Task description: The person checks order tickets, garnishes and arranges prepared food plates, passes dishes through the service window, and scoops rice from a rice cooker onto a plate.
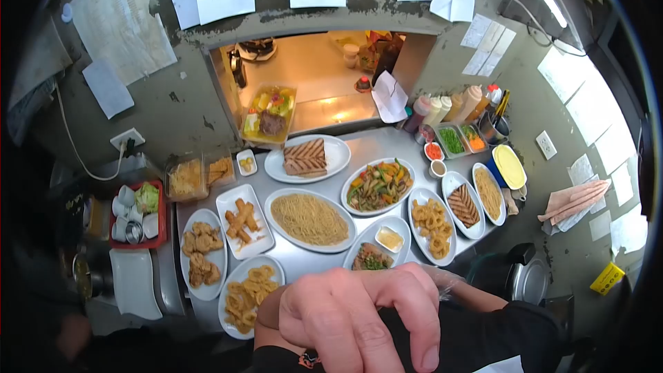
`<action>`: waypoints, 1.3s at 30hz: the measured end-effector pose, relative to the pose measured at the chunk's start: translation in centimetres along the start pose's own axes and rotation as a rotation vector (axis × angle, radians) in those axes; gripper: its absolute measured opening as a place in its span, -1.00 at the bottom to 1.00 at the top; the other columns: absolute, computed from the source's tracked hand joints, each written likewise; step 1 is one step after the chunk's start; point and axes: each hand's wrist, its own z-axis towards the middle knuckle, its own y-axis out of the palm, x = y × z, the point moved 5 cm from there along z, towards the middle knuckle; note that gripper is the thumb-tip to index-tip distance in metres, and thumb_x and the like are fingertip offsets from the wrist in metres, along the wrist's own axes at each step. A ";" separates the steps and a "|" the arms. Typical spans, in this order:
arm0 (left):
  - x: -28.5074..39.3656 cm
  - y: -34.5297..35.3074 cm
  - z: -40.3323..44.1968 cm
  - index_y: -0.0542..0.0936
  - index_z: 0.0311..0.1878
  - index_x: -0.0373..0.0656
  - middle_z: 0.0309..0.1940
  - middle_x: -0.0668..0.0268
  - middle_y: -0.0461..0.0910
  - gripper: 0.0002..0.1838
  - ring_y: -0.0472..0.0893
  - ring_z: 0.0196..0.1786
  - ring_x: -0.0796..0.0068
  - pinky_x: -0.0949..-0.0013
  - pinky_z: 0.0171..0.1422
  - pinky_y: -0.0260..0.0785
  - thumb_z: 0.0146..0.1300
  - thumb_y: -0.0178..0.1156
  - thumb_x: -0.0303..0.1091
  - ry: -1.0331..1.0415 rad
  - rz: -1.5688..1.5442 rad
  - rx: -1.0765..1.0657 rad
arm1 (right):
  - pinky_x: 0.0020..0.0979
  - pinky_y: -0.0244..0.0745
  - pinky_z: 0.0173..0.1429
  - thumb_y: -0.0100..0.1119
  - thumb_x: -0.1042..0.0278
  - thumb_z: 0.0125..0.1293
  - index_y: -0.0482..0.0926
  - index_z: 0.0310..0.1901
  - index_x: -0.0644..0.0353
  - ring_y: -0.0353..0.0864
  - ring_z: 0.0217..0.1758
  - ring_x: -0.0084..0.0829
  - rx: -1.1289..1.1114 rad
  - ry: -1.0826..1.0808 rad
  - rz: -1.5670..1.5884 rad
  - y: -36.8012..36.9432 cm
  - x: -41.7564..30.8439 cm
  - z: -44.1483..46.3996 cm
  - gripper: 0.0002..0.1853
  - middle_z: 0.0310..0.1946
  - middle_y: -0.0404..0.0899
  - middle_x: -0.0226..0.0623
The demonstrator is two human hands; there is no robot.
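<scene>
A bare hand, apparently my left hand (359,318), looms very close at the bottom centre. Its fingers are bent downward and partly spread, with nothing visible between them. Behind it, at its right edge, a bit of my right hand (445,284) shows in a clear glove; its fingers are hidden. Nearest to the hands are an oval plate (398,227) with chopped meat (369,257) and a small dish of sauce (389,239), a plate of fried rings (242,304) at the left, and another ring plate (434,224) at the right.
Noodles (311,220), stir-fried vegetables (380,185), grilled slices (305,157) and fried pieces (202,243) stand on the steel counter. Squeeze bottles (442,107) line the back right. A red tray (162,214) of cups is left. A pass-through opening (338,107) lies behind.
</scene>
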 end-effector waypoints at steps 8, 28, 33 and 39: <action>-2.8 -2.1 -15.3 0.62 0.06 -0.32 -0.15 0.10 0.70 -0.73 0.68 -0.05 0.28 0.33 0.06 0.47 0.44 0.06 -0.40 -1.150 1.209 0.658 | -0.48 0.48 -0.20 0.16 0.13 0.45 0.57 0.04 0.26 0.59 -0.26 -0.55 -0.046 -0.162 0.559 2.2 2.3 4.8 -0.65 -0.19 0.67 -0.33; -12.4 2.7 -39.7 0.53 0.09 -0.32 -0.12 -0.02 0.63 -0.75 0.65 -0.10 0.05 0.19 0.05 0.47 0.40 0.08 -0.48 -1.285 1.803 1.150 | -0.40 0.63 -0.38 -0.04 0.39 0.40 0.46 0.01 0.53 0.64 -0.47 -0.37 -0.099 -0.580 0.591 -3.5 4.1 6.4 -0.68 -0.32 0.64 -0.08; -14.4 1.4 -36.4 0.52 0.09 -0.32 -0.15 0.01 0.63 -0.76 0.65 -0.14 0.08 0.21 0.00 0.46 0.41 0.09 -0.46 -1.235 1.655 1.256 | -0.39 0.62 -0.40 -0.07 0.44 0.41 0.45 0.00 0.52 0.66 -0.47 -0.36 0.131 -0.776 0.606 -8.1 1.6 3.1 -0.71 -0.30 0.65 -0.05; -14.7 -1.9 -34.3 0.48 0.21 -0.26 -0.17 0.30 0.64 -0.68 0.60 -0.16 0.51 0.36 -0.06 0.48 0.51 0.08 -0.33 -1.189 1.220 1.295 | -0.34 0.57 -0.45 -0.05 0.44 0.40 0.48 -0.13 0.47 0.64 -0.56 -0.33 0.308 -0.759 0.473 -13.1 -0.6 1.3 -0.78 -0.50 0.63 -0.10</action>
